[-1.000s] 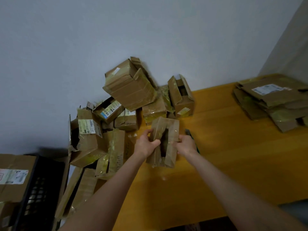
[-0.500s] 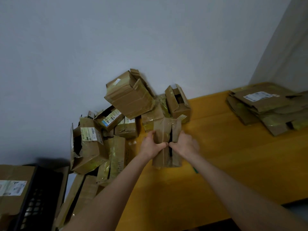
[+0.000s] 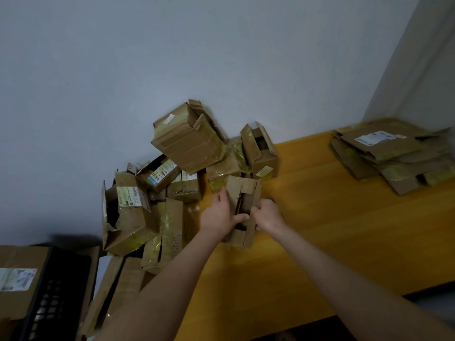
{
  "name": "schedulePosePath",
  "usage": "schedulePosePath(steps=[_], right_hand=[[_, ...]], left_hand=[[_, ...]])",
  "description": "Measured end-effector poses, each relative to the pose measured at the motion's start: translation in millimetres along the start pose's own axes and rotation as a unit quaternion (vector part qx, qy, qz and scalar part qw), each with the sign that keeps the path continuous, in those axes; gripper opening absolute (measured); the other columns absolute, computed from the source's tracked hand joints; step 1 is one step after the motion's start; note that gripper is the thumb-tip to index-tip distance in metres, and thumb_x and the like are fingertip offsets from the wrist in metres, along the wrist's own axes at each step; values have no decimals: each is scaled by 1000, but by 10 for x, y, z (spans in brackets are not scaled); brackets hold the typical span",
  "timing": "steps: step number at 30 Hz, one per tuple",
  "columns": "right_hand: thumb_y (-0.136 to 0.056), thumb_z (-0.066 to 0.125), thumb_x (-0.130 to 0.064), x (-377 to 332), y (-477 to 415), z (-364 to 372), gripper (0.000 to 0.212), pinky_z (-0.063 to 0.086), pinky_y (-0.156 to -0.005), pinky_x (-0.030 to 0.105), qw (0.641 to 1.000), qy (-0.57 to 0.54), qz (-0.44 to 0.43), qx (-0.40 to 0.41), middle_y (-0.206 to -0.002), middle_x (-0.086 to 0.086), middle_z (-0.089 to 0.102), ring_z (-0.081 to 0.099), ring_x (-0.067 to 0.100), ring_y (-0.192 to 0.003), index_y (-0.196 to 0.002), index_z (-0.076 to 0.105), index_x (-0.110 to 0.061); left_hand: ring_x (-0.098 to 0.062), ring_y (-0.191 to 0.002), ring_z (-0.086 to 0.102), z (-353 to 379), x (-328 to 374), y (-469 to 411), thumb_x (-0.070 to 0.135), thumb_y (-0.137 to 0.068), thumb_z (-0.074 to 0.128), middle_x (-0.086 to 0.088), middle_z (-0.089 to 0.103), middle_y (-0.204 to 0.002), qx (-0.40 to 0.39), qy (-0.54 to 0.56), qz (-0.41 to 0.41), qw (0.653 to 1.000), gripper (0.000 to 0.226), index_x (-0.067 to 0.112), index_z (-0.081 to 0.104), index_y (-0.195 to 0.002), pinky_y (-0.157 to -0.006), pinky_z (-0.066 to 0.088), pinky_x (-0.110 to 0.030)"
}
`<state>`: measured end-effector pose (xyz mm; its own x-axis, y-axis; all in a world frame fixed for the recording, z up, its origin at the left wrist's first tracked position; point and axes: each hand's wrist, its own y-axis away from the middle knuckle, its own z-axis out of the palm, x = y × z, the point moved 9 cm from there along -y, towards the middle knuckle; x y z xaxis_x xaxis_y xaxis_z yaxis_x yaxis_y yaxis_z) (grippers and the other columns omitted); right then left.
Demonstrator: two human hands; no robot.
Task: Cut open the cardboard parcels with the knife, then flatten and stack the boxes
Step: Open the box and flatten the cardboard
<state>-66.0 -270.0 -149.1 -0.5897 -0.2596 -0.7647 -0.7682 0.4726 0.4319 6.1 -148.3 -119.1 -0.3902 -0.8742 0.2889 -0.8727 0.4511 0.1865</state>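
Flattening step, I judge: my left hand and right hand each grip the cut-open box, fingers curled round its edges, over the table beside the parcel pile. Next I'd press it flat and carry it right to the stack.

The left hand gripped the left flap of a small opened box over the worktop, and the right hand gripped its right edge. A heap of parcels lay just beyond the left hand; flattened boxes lay stacked well right of the right hand.
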Motion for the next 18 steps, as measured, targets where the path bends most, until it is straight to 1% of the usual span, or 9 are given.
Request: schedulePosePath(steps=[1, 3, 5, 7, 9, 11, 15, 17, 18], right_hand=[[-98, 45, -13, -43, 32, 1, 20, 58, -71, 42, 1000, 23, -15, 8, -84, 12, 57, 63, 28, -78, -79, 51, -9], [-97, 47, -13, -71, 51, 14, 26, 57, -75, 49, 999, 38, -36, 5, -84, 14, 58, 63, 33, -83, -71, 45, -13], [-97, 48, -12, -62, 72, -6, 26, 56, -74, 51, 999, 33, -41, -4, -88, 18, 61, 64, 34, -84, -71, 47, -12], [-97, 47, -11, -5, 55, -56, 20, 56, -74, 51, 999, 17, -34, -10, -93, 21, 63, 65, 35, -86, -78, 54, -7], [-99, 45, -10, 118, 52, -120, 18, 58, -71, 45, 999, -32, -4, -8, -99, 21, 64, 64, 35, -89, -96, 58, 1], [-100, 43, -8, 274, 63, -165, 17, 57, -70, 36, 993, -113, 32, -17, -100, 15, 63, 62, 29, -91, -106, 56, -2], [-99, 50, -9, 472, 81, -149, 29, 55, -84, 39, 955, -280, 81, -51, -108, 9, 63, 61, 25, -103, -127, 51, -6], [-96, 57, -14, 531, 27, -208, 43, 52, -92, 44, 958, -270, 95, -10, -123, 13, 59, 59, 29, -112, -136, 43, -5], [-93, 62, -18, 546, -14, -295, 56, 49, -97, 47, 976, -193, 93, 26, -133, 14, 53, 55, 31, -118, -142, 36, -7]], left_hand=[[-22, -105, 60, 7, 18, 10, 52, -81, 68, -10, 41, -141, 0, -51, -7, 999, 96, 14, 15, -151, -74, 53, -31], [-17, -89, 57, -20, 19, 15, 41, -85, 68, -11, 40, -136, 6, -122, -18, 992, 88, 11, 18, -150, -65, 52, -25], [-16, -85, 58, -62, 31, -3, 33, -89, 64, -9, 46, -128, 18, -107, -9, 994, 66, 10, 33, -142, -62, 50, -24], [-15, -85, 61, -108, 38, -24, 27, -94, 57, -5, 57, -112, 32, -31, -3, 999, 32, 13, 52, -122, -66, 53, -24], [-14, -82, 63, -129, -26, -48, 25, -98, 50, -2, 62, -94, 27, 66, -23, 997, 17, 14, 60, -107, -70, 54, -26], [-14, -83, 62, -132, -147, -92, 28, -99, 51, 1, 61, -85, 7, 195, -63, 979, 17, 15, 61, -98, -72, 50, -27], [-18, -90, 64, -62, -261, -82, 29, -94, 59, -4, 67, -94, -62, 396, -113, 909, 18, 12, 64, -98, -83, 52, -38], [-20, -92, 66, -82, -243, -74, 28, -93, 60, -6, 69, -97, -68, 429, -107, 894, 20, 9, 66, -99, -88, 53, -42], [-19, -92, 66, -110, -206, -96, 28, -93, 60, -6, 69, -96, -70, 410, -88, 905, 20, 10, 67, -97, -89, 53, -42]])
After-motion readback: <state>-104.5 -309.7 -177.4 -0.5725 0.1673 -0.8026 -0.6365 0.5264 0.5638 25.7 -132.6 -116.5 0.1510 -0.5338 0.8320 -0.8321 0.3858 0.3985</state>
